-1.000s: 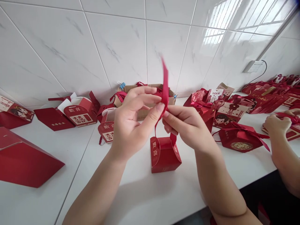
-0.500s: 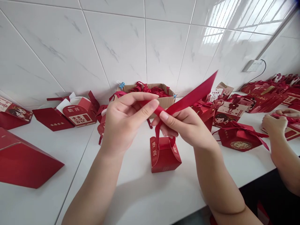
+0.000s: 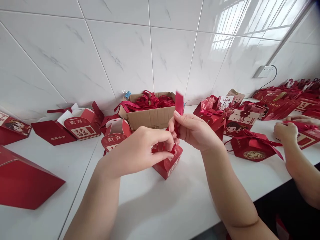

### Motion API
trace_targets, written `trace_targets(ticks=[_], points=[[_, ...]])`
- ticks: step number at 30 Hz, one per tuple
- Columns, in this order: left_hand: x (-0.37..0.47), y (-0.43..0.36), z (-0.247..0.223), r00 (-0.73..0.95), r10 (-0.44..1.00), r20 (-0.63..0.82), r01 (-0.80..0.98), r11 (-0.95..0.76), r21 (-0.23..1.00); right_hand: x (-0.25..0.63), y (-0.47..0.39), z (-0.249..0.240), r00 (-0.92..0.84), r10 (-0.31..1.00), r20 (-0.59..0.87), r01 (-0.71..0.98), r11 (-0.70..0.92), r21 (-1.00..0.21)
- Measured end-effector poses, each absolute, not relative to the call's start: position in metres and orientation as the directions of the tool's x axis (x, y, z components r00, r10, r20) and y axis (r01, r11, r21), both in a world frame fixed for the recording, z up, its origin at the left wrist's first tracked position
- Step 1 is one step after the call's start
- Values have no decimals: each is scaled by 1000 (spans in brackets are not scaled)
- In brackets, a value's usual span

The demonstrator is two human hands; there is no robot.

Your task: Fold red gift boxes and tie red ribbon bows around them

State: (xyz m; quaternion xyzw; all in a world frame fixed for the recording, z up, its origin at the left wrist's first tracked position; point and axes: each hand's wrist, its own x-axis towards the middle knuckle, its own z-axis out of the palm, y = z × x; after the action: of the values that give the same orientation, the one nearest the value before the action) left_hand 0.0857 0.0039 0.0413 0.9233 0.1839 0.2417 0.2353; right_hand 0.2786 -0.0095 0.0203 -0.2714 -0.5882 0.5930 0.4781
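A small red gift box stands on the white table, turned with a corner toward me. My right hand pinches a red ribbon between thumb and fingers above the box, one end sticking up. Curled low over the box top, my left hand closes thumb and fingers on the ribbon close to the box; its fingertips partly cover that spot. How the ribbon crosses there is hidden behind the fingers.
Behind stands a cardboard box full of red ribbons. Open red boxes are at the left, finished-looking boxes with bows at the right. A co-worker's hands handle another box at far right. A tiled wall backs the table.
Both hands have come down closer to the gift box, and the box has turned. The ribbon end, stretched diagonally to the upper right before, now points up from my right hand.
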Motion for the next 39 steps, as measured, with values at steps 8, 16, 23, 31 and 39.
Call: trace_targets(ticks=[8,16,23,31,39], points=[[99,28,30,446,766,463,276,-610,743,269,-12,15,-129,648,751,392,729,-561],[116,39,15,557,777,293,0,-353,936,274,-6,11,-168,494,853,343,841,-419],[120,39,14,368,864,344,-116,-325,939,275,-2,8,-156,615,773,107,789,-605],[118,42,16,120,902,415,-194,-388,901,281,-5,11,-161,694,702,132,720,-681],[101,53,19,15,863,505,156,-501,851,322,-11,22,-367,869,332,395,469,-790]])
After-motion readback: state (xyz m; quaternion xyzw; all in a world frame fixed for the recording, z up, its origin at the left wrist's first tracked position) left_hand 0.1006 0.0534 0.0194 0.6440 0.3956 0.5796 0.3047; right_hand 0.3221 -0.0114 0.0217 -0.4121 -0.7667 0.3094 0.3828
